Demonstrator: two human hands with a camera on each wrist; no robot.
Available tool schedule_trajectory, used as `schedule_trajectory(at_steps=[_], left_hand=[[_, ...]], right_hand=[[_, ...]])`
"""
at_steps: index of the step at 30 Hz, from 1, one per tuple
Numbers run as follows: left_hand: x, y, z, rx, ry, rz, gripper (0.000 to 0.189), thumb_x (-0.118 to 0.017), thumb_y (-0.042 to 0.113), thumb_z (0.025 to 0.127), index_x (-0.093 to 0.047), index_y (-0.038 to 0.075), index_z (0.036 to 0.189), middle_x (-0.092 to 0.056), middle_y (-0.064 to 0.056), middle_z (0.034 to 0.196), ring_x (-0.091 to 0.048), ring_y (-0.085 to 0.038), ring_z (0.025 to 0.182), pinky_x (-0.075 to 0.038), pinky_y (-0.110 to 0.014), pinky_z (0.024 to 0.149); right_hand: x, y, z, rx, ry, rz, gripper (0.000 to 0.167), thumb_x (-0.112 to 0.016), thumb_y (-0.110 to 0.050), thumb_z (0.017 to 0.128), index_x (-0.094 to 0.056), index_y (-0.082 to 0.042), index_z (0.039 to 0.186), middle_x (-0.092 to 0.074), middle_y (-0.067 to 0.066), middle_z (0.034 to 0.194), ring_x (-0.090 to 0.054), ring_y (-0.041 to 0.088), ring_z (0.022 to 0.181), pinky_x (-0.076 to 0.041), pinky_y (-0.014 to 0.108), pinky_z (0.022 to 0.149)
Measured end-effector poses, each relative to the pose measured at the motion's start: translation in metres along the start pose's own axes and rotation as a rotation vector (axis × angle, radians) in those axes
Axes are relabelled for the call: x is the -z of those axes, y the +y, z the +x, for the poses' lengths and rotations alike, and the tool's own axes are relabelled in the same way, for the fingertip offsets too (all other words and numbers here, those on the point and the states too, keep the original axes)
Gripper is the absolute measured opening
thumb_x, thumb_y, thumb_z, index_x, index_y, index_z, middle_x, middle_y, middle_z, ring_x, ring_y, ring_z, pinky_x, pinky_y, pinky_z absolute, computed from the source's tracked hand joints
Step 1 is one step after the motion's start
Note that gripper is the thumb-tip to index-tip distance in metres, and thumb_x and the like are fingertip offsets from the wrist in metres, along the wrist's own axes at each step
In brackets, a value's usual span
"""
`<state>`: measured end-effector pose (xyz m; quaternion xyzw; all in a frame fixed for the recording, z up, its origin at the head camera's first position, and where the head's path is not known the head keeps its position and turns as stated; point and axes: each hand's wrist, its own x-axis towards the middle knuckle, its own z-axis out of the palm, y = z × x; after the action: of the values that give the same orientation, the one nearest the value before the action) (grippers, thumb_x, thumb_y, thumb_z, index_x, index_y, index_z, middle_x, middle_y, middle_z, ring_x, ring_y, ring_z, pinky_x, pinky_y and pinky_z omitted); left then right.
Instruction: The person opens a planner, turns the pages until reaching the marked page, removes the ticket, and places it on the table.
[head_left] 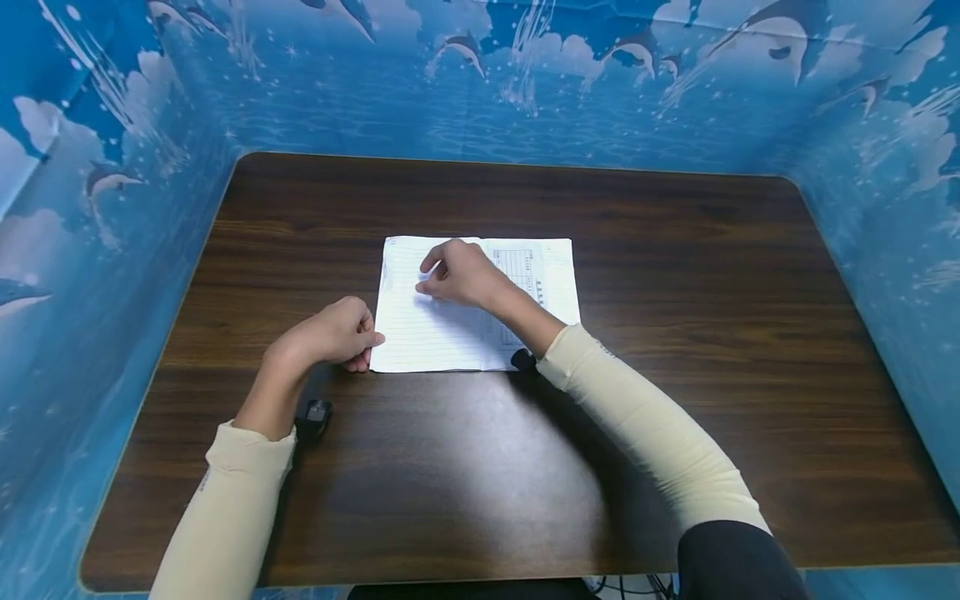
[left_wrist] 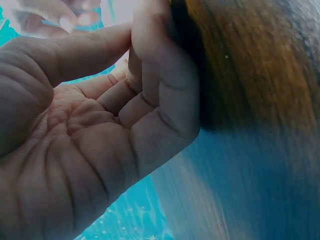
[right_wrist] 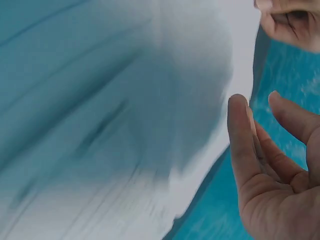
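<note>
An open notebook with ruled lines on its left page and a printed grid on its right page lies at the middle of the table. My left hand pinches the notebook's near left corner, thumb over the page and fingers curled at the edge. In the left wrist view, the thumb of that hand meets the bent index finger. Over the left page hovers my right hand, holding nothing. The right wrist view shows its thumb and index finger apart, above the pale page.
The dark wooden table has rounded corners. Blue cloth printed with dolphins surrounds its back and sides. A black wrist camera sits by the left sleeve, another by the right. Cables show below the near edge.
</note>
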<state>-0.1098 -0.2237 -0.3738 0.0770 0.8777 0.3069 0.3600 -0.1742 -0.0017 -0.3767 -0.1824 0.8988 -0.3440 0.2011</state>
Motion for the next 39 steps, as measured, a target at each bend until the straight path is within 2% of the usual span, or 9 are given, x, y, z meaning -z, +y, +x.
schedule_trajectory(at_steps=[8, 12, 17, 20, 22, 26, 29, 32, 39], left_hand=[[0.001, -0.001, -0.001, -0.016, 0.005, -0.002, 0.028, -0.060, 0.005, 0.109, -0.065, -0.002, 0.082, -0.069, -0.008, 0.067, -0.062, -0.013, 0.058, -0.055, -0.027, 0.059], [0.000, -0.002, -0.001, -0.018, 0.004, -0.009, 0.027, -0.059, 0.005, 0.109, -0.064, -0.002, 0.083, -0.069, -0.008, 0.067, -0.062, -0.013, 0.058, -0.055, -0.026, 0.058], [-0.001, -0.003, 0.000, -0.018, 0.006, -0.014, 0.028, -0.059, 0.006, 0.109, -0.064, -0.002, 0.083, -0.070, -0.008, 0.068, -0.062, -0.013, 0.058, -0.055, -0.026, 0.059], [-0.001, -0.003, 0.000, -0.010, 0.004, -0.014, 0.028, -0.059, 0.006, 0.109, -0.064, -0.002, 0.083, -0.069, -0.007, 0.068, -0.062, -0.013, 0.059, -0.055, -0.026, 0.060], [-0.002, -0.003, 0.000, -0.008, 0.003, -0.009, 0.028, -0.059, 0.007, 0.109, -0.064, -0.001, 0.084, -0.069, -0.007, 0.069, -0.062, -0.013, 0.059, -0.055, -0.027, 0.061], [-0.002, -0.004, -0.001, -0.018, 0.009, 0.003, 0.029, -0.059, 0.009, 0.110, -0.065, -0.001, 0.084, -0.069, -0.008, 0.069, -0.060, -0.015, 0.059, -0.053, -0.030, 0.061], [-0.003, -0.004, 0.000, -0.019, 0.013, 0.000, 0.029, -0.059, 0.010, 0.110, -0.066, -0.001, 0.084, -0.068, -0.009, 0.069, -0.059, -0.016, 0.059, -0.053, -0.031, 0.061], [-0.003, -0.004, -0.001, -0.003, 0.013, -0.012, 0.028, -0.059, 0.010, 0.110, -0.066, -0.001, 0.085, -0.068, -0.009, 0.069, -0.060, -0.016, 0.060, -0.053, -0.030, 0.062], [-0.001, -0.003, -0.001, 0.021, 0.019, -0.019, 0.022, -0.061, 0.010, 0.109, -0.067, -0.001, 0.090, -0.069, -0.010, 0.072, -0.063, -0.019, 0.063, -0.055, -0.030, 0.066]], right_hand=[[0.037, 0.033, -0.029, -0.037, 0.098, -0.025, 0.035, -0.078, -0.022, 0.100, -0.075, -0.002, 0.128, -0.079, 0.013, 0.114, -0.073, 0.023, 0.103, -0.058, 0.036, 0.086], [0.051, 0.050, -0.042, -0.102, 0.111, -0.045, 0.041, -0.080, -0.022, 0.099, -0.073, -0.001, 0.132, -0.078, 0.015, 0.118, -0.073, 0.026, 0.107, -0.059, 0.040, 0.092], [0.062, 0.073, -0.054, -0.212, 0.106, -0.085, 0.050, -0.081, -0.024, 0.099, -0.068, -0.002, 0.142, -0.073, 0.017, 0.132, -0.069, 0.029, 0.113, -0.058, 0.042, 0.094], [0.064, 0.087, -0.061, -0.268, 0.094, -0.142, 0.056, -0.081, -0.028, 0.099, -0.065, -0.003, 0.146, -0.069, 0.018, 0.140, -0.066, 0.029, 0.108, -0.055, 0.040, 0.089], [0.064, 0.097, -0.064, -0.268, 0.088, -0.217, 0.059, -0.080, -0.028, 0.099, -0.063, -0.002, 0.148, -0.065, 0.021, 0.145, -0.062, 0.030, 0.109, -0.053, 0.041, 0.088], [0.065, 0.115, -0.071, -0.244, 0.107, -0.354, 0.065, -0.081, -0.028, 0.099, -0.057, 0.000, 0.152, -0.057, 0.026, 0.151, -0.055, 0.035, 0.127, -0.054, 0.046, 0.095], [0.065, 0.125, -0.075, -0.253, 0.126, -0.389, 0.070, -0.081, -0.031, 0.099, -0.052, -0.004, 0.157, -0.055, 0.028, 0.150, -0.050, 0.038, 0.134, -0.055, 0.050, 0.100], [0.064, 0.129, -0.078, -0.261, 0.146, -0.385, 0.073, -0.081, -0.033, 0.098, -0.049, -0.008, 0.158, -0.056, 0.028, 0.147, -0.052, 0.037, 0.128, -0.057, 0.049, 0.097], [0.064, 0.128, -0.082, -0.272, 0.168, -0.319, 0.066, -0.081, -0.031, 0.098, -0.054, -0.010, 0.154, -0.059, 0.027, 0.137, -0.055, 0.033, 0.111, -0.055, 0.039, 0.075]])
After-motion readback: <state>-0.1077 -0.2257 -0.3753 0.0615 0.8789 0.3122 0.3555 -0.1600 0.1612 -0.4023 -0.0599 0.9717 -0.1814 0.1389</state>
